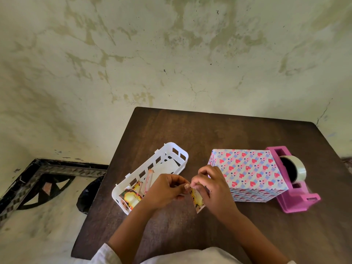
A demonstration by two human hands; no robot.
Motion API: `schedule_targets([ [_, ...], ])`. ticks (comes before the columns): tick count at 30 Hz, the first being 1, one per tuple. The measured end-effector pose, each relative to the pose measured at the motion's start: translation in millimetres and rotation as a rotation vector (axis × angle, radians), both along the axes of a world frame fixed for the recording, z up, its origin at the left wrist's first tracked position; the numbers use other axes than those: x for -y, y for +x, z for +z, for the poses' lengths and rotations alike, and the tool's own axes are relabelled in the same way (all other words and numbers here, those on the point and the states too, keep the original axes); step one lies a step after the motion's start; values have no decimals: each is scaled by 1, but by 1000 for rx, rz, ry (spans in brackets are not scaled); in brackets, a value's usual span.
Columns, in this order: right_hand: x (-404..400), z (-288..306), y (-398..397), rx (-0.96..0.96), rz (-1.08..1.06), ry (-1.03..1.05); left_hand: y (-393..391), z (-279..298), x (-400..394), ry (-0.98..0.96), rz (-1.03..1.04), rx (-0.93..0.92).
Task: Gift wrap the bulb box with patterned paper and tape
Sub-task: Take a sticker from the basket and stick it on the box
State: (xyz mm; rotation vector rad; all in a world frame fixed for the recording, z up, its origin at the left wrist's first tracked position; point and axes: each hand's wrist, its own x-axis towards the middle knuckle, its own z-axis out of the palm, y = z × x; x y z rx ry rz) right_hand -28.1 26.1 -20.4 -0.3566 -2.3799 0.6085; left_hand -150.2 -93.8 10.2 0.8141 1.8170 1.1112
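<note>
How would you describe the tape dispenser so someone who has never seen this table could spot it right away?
Start at the dark wooden table and look to its right side. Beside the box wrapped in heart-patterned paper, touching its far right edge, stands the tape dispenser. It is the only solid pink plastic thing there, and it carries a roll of clear tape.

Soft, even daylight is filling the scene, casting only faint shadows. The wide-angle lens is bending the edges, and the hands are showing slight motion blur.

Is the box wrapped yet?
Wrapped: heart-patterned paper covers every visible face of the box; its far sides are hidden.
</note>
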Motion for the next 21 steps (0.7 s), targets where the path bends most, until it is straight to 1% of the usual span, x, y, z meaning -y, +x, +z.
schedule_targets([
  [2,-2,0,1,3,6,12,-2,-1,-2,0,-21,36],
  [6,-5,2,3,5,10,25,-5,2,-5,14,-38,183],
  [8,-4,1,5,14,8,40,-5,3,-9,-5,-60,163],
  [10,-4,2,7,23,2,59,-4,5,-12,-36,-103,99],
  [12,-5,5,8,25,6,94,-3,8,-18,-76,-145,-6],
  [13,-6,7,10,27,8,112,-1,9,-22,-102,-153,-91],
  [17,-9,17,15,58,52,189,4,12,-34,-167,-64,-616],
  [18,-9,21,18,72,57,221,6,14,-38,-174,-45,-715],
  [19,-8,25,19,77,65,246,6,15,-41,-191,-26,-775],
  [21,-8,32,25,49,71,258,9,15,-48,-270,-14,-835],
])
